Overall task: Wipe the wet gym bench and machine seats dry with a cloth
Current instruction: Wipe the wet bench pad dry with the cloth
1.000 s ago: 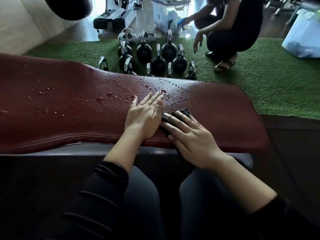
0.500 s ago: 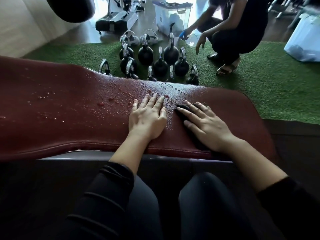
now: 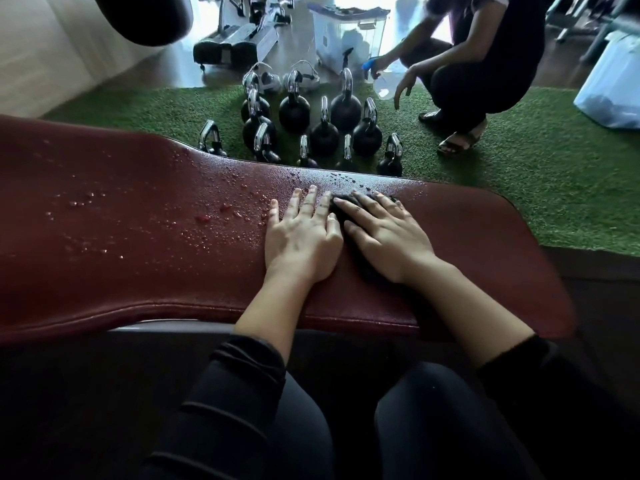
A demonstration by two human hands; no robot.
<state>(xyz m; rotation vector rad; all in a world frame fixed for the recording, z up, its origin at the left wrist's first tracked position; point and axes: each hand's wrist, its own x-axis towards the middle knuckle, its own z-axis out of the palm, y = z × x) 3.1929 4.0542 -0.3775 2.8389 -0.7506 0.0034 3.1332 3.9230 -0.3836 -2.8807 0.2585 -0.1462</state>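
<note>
Moved: right hand (image 3: pixel 388 237) + cloth (image 3: pixel 346 206) now further from near edge and tight against left hand (image 3: pixel 303 239) vs 0.5 s ago, when a gap showed betw. them; left hand about same spot.
Right hand: flat, fingers straight and spread, pressing down on cloth; not curled round it.
Left hand: flat on bench (image 3: pixel 485 244), fingers straight, holds nothing; index side touching cloth.
Cloth: dark, mostly hidden under right hand; bits show at fingertips and along thumb side, towards far edge of bench, right of centre.
Bench: dark red pad, runs left-right across view; water drops (image 3: pixel 214 216) thick left of hands and along far edge; right end looks dry.
Kettlebells (image 3: pixel 325 126): black, chrome handles, clustered on green turf (image 3: pixel 554 174) just beyond bench.
Other person (image 3: pixel 485 57): crouched far right on turf edge, spray bottle (image 3: pixel 375 69) in one hand.
Clear bin (image 3: pixel 349 32): far, on floor behind kettlebells.
Wearer: dark sleeves, dark knees near bottom.
</note>
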